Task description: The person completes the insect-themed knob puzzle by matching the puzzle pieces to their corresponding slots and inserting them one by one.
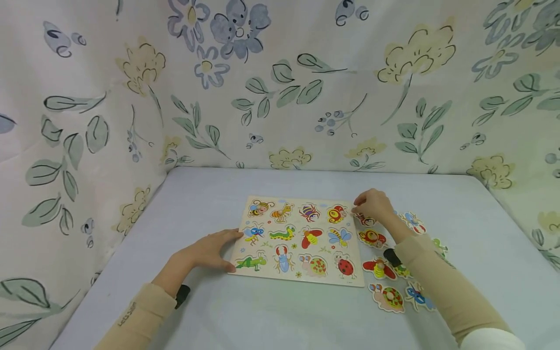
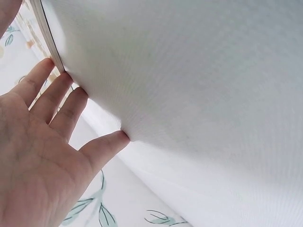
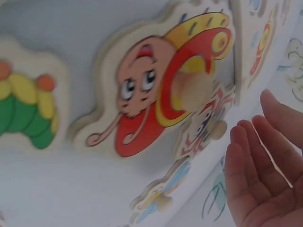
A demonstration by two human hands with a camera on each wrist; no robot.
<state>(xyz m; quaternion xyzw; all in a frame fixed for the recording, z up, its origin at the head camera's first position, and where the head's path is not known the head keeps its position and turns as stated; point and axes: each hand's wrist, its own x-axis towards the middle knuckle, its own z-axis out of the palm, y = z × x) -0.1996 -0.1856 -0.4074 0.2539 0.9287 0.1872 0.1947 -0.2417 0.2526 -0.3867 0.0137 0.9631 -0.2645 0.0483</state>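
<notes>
A pale wooden puzzle board (image 1: 270, 273) printed with colourful insects lies flat on the table. My left hand (image 1: 212, 249) rests at its left side, thumb near the front corner. In the left wrist view, the fingertips (image 2: 78, 94) touch the board's edge with the fingers spread and straight. Beyond the board's back right corner, my right hand (image 1: 375, 206) is over a spider piece (image 1: 366, 220). The right wrist view shows its fingers (image 3: 236, 165) loosely extended beside that spider piece (image 3: 196, 125) and its wooden knob, holding nothing. A butterfly piece (image 1: 372, 238) lies close by.
Several loose pieces lie right of the board, among them a red-winged bug (image 1: 379, 269), a snail (image 1: 387, 297), a blue mosquito (image 1: 419, 296) and a stag beetle (image 1: 413, 222). My right forearm covers some. A floral curtain (image 1: 280, 138) hangs behind the white table (image 1: 262, 316).
</notes>
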